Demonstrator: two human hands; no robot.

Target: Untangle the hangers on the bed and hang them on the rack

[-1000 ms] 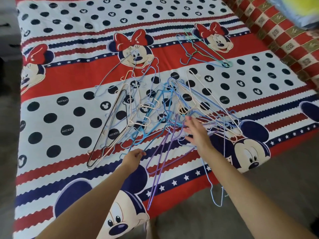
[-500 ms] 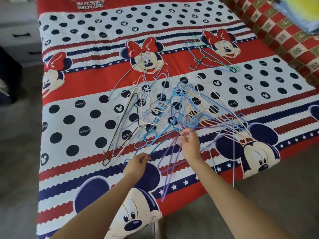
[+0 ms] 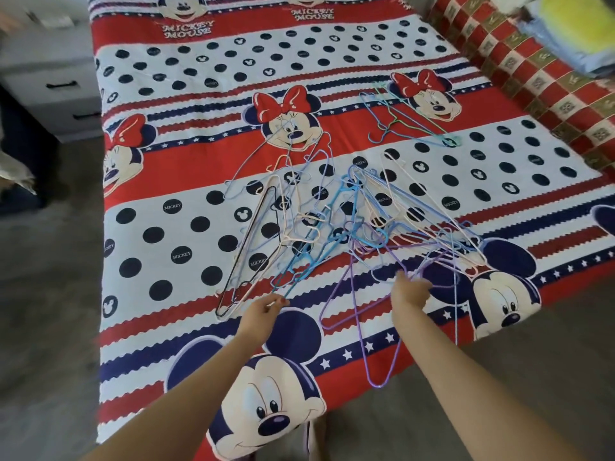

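Hanger tangle [image 3: 349,224]: a heap of thin wire hangers in blue, cream, lilac and black, interlocked in the middle of the bed and spreading toward its near edge.
Purple hangers [image 3: 372,314]: two or three lilac ones reach from the heap past the bed's near edge, their lower ends hanging over the floor.
Right hand [image 3: 409,291]: fingers curled round the purple hangers' upper ends, at the heap's near right side.
Left hand [image 3: 263,311]: thumb and fingertips pinch the near end of a blue hanger [image 3: 299,261] at the heap's near left side.
Black hanger [image 3: 246,251]: lies along the heap's left flank, crossed by cream wires.
Separate hangers [image 3: 409,121]: a small blue and green cluster, well apart from the heap, toward the bed's far right side.
Bed [image 3: 159,181]: covered with a red, white and navy cartoon-mouse sheet with dots and stars.
Patterned cloth [image 3: 532,78]: red and gold checked cover along the bed's right edge.
Bedding pile [image 3: 572,38]: yellow and pale blue, blurred, at the far right corner.
Drawer unit [image 3: 50,84]: grey, with dark handles, left of the bed.
Floor [image 3: 43,327]: grey, around the bed's near and left edges.
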